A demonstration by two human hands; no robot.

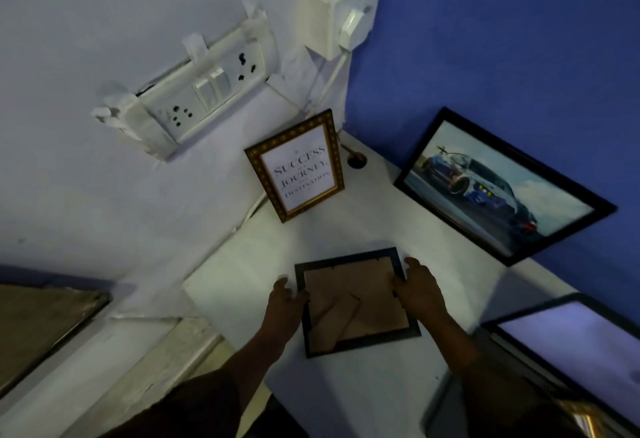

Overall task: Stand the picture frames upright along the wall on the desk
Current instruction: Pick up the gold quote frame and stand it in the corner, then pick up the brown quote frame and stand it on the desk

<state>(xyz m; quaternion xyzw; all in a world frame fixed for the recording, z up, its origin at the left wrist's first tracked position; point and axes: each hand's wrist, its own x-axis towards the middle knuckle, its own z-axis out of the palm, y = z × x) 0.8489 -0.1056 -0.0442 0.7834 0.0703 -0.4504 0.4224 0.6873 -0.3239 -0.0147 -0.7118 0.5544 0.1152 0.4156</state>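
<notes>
both hands point(287, 302) point(417, 290) grip a black frame point(356, 302), back showing, over the desk point(346, 240).

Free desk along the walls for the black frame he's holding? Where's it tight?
Bare desk lies between the gold quote frame, the car frame and the back-up black frame held by left hand and right hand. Tight: the corner hole and the laptop side.

A: Dim overall, bluish cast. Brightest spot is the lit screen point(585, 344) lower right, blown out white.
B: Shadows?
A: Soft ones on the worktop point(346, 236); forearms and the bottom edge go near black.
B: Sharpness?
A: Soft, slight smear on the fingers point(412, 264). Wide-angle bend tilts the socket panel point(197, 94). Faint sheen on the car picture point(498, 184).
</notes>
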